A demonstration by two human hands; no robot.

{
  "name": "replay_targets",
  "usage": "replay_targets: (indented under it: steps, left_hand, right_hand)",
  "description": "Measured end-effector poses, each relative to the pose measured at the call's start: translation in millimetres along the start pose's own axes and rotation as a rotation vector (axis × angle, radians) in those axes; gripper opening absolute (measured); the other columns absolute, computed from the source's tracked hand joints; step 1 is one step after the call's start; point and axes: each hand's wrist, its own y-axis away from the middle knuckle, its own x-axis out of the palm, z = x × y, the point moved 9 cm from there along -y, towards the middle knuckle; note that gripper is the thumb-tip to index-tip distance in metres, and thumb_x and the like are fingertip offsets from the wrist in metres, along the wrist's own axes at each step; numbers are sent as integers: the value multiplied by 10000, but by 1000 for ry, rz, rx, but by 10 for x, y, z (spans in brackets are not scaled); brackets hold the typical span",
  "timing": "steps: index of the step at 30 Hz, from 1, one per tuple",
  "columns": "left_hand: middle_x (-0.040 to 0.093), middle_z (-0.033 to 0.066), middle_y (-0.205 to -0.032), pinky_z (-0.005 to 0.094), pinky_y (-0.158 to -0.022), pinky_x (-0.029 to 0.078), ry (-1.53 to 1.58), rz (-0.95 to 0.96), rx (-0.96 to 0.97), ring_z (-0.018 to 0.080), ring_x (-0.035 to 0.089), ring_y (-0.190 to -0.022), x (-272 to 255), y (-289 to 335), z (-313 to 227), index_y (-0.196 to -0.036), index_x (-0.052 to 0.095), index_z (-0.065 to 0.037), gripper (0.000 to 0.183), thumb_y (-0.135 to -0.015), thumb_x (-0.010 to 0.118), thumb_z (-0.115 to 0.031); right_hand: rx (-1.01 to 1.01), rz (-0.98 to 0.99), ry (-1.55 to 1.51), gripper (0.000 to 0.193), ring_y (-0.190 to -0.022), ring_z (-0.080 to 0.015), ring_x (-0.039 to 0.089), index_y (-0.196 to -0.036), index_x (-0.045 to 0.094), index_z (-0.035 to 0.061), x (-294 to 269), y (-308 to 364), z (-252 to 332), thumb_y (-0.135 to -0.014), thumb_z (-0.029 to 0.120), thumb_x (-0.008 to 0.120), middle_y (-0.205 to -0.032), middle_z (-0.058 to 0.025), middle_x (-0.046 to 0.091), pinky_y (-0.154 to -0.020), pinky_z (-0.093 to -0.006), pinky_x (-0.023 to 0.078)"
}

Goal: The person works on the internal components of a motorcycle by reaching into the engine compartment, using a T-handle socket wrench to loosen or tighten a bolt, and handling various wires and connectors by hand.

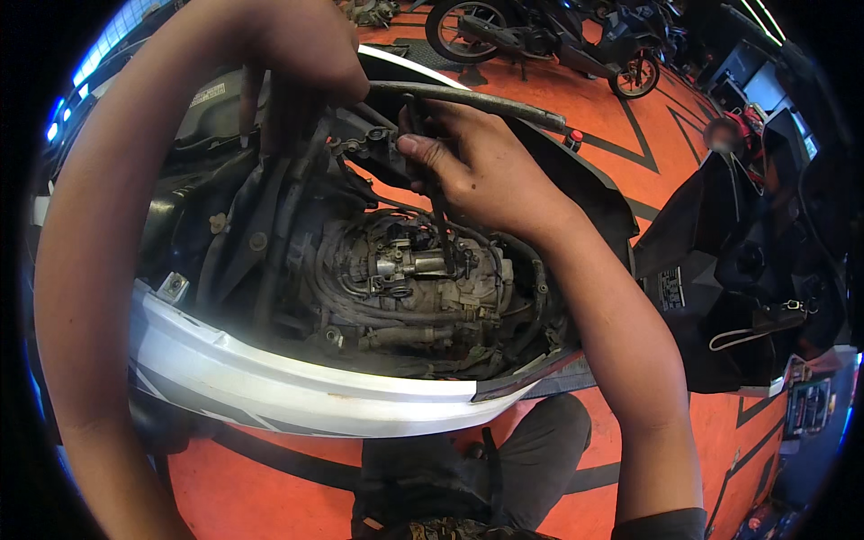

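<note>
In my right hand (481, 166) is a long, thin, dark rod-like tool (439, 216), gripped between thumb and fingers. It slants down into the opened body of a scooter, its lower end beside a silver metal part (423, 263) on the engine (468, 292). I cannot make out its tip. My left arm arches in from the lower left, and my left hand (315, 76) bends down over the far side of the opening. Its fingers are lost in shadow behind the arm. A metal bracket (376, 135) lies between the two hands.
A white side panel (297, 382) borders the near side of the opening; a dark rim (576, 162) runs along the far side. Hoses (328, 261) curve around the engine. To the right hangs a black scooter part (697, 243). Another scooter (549, 40) stands on the orange floor (594, 103).
</note>
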Motion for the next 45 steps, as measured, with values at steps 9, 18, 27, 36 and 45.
replay_targets:
  steps: [9,18,27,36,45]
  left_hand:
    - [701,167,-1133,384,-972,478,16,-43,85,252,622,-1065,-52,-101,32,-1269,644,8,543,-972,499,-423]
    - [674,188,-1223,402,-1025,440,97,-76,167,288,591,-1126,-99,-337,161,-1281,632,32,543,-958,517,-390]
    - [611,219,-1361,434,-1121,393,206,-314,168,308,554,-1266,-190,113,-60,-1336,605,44,484,-993,472,-270]
    - [582,230,-1400,444,-1114,431,279,-227,584,323,560,-1290,-284,476,-591,-1421,536,44,515,-998,418,-225]
    - [614,267,-1322,447,-1072,455,230,-479,570,342,596,-1246,-311,453,-644,-1364,562,43,521,-1016,406,-313]
  right_hand:
    - [-16,-8,49,204,-680,-156,606,-1018,581,-27,-53,-15,-15,-998,173,617,-813,-114,635,-664,-319,496]
    - [-74,-81,117,234,-751,-194,711,-1119,570,-55,-105,-6,-8,-1009,149,597,-923,-138,689,-718,-329,535]
    - [-23,109,-23,267,-783,-368,702,-1096,609,-16,211,27,116,-957,195,697,-828,-254,661,-676,-419,507]
    - [53,85,-8,272,-799,-417,688,-1074,591,-49,127,74,34,-966,185,677,-860,-256,685,-719,-412,519]
    - [17,16,-30,258,-825,-288,725,-1091,600,-60,67,43,-65,-983,167,655,-871,-223,712,-745,-390,540]
